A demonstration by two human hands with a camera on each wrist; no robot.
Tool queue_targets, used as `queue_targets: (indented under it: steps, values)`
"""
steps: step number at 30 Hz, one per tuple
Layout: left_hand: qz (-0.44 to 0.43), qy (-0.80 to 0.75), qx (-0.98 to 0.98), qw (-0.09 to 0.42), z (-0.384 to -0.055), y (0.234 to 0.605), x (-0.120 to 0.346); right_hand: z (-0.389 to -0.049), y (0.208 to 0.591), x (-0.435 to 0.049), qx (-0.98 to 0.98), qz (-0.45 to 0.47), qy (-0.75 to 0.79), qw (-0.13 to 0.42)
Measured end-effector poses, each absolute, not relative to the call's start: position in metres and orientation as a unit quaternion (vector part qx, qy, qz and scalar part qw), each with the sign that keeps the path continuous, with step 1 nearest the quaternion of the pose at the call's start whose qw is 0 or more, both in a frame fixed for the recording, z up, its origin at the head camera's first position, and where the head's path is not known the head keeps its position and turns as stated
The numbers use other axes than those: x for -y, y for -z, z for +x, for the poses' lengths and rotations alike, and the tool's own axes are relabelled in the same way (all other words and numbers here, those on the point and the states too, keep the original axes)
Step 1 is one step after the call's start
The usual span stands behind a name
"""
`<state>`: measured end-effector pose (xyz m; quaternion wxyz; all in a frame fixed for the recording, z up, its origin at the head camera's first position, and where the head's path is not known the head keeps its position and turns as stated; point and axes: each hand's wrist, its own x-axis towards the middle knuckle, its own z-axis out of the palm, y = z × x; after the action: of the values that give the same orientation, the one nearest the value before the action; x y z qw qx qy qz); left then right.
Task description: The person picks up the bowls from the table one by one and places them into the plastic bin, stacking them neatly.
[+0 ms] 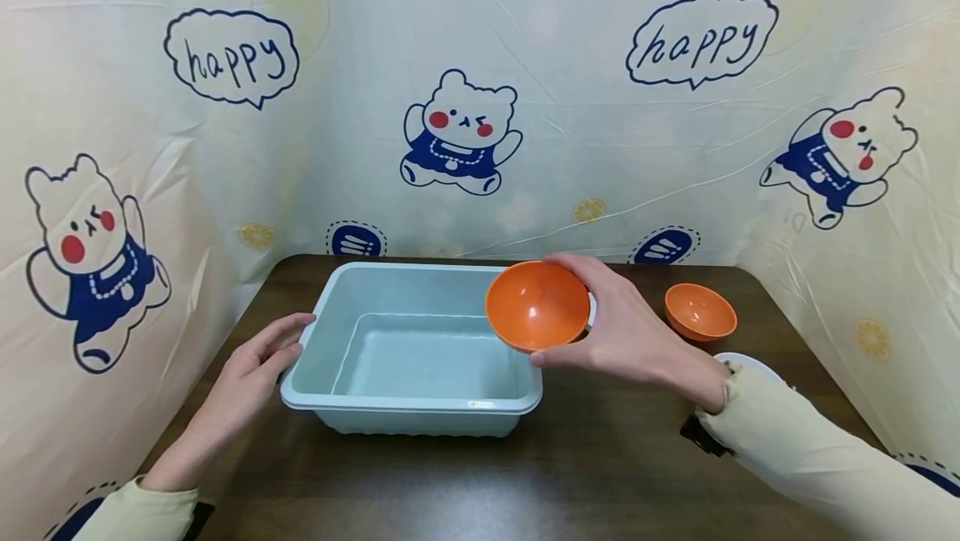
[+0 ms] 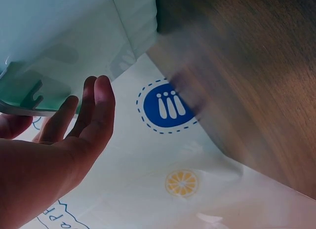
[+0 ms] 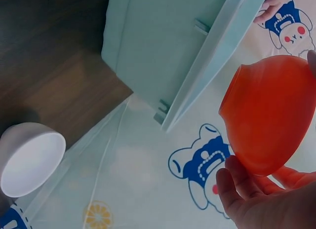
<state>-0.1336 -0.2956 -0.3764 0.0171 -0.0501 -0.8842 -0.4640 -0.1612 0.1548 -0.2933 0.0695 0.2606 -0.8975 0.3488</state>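
A pale blue-green plastic basin (image 1: 408, 418) stands on the table. My left hand (image 1: 251, 370) touches the outside of its left rim, fingers loosely extended; in the left wrist view the fingers (image 2: 101, 105) spread below the rim. My right hand (image 1: 618, 324) holds an orange bowl (image 1: 536, 308) over the basin's right end, thumb at the near edge and fingers at the far side. The bowl is tilted, its hollow facing the head camera. From the right wrist, the orange bowl (image 3: 271, 113) shows its rounded outside and foot ring.
A second orange bowl (image 1: 700, 313) sits at the table's right. White dishware (image 1: 750, 364) is partly hidden by the right sleeve, and a white edge shows behind the right hand. A white bowl (image 3: 32, 160) appears in the right wrist view. Patterned cloth (image 1: 570, 149) encloses the wooden table (image 1: 600, 458).
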Motion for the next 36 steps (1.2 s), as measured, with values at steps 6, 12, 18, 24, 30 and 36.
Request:
queue_targets:
  steps: [6,12,18,24,30,36]
  values:
    - [-0.049,0.462,0.885,0.015,-0.134,0.377,0.296,-0.163,0.292,-0.143,0.901,0.263,-0.341,0.055]
    - [-0.046,0.462,0.885,0.011,-0.132,0.378,0.296,-0.166,0.292,-0.133,0.893,0.280,-0.351,0.041]
    - [-0.051,0.464,0.884,0.012,-0.132,0.377,0.296,-0.171,0.289,-0.123,0.886,0.295,-0.354,0.040]
    - [-0.049,0.460,0.887,0.014,-0.132,0.376,0.296,-0.177,0.285,-0.112,0.879,0.314,-0.358,0.034]
    - [-0.049,0.466,0.883,0.012,-0.131,0.377,0.295,-0.181,0.285,-0.102,0.871,0.325,-0.367,0.021]
    - [-0.052,0.469,0.882,0.011,-0.132,0.376,0.296,-0.185,0.284,-0.093,0.867,0.334,-0.368,0.012]
